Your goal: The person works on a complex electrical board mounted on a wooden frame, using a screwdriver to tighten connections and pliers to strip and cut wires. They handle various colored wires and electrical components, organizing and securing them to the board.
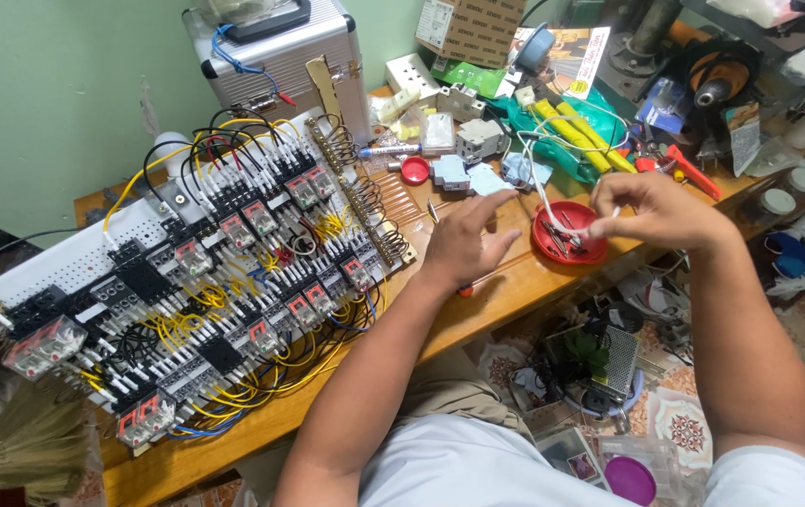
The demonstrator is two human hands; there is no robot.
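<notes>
My left hand (pixel 466 240) rests flat on the wooden bench (pixel 506 282), fingers spread, beside the right end of a white perforated panel (pixel 83 258) packed with relays, terminal blocks and yellow, black and blue wires. An orange-tipped tool handle (pixel 466 289) peeks out under that hand. My right hand (pixel 658 212) hovers over a red round lid (pixel 567 246) holding small metal parts, and pinches a thin white wire (pixel 541 183) that loops up toward the back of the bench.
A silver metal case (pixel 280 56) stands behind the panel. A cardboard box (pixel 468 28), grey connector parts (pixel 478 139), yellow tubes (pixel 583 136), red-handled pliers (pixel 689 169) and a small red cap (pixel 415 170) crowd the back. A perforated metal box (pixel 609 357) and a purple lid (pixel 630 479) lie on the floor.
</notes>
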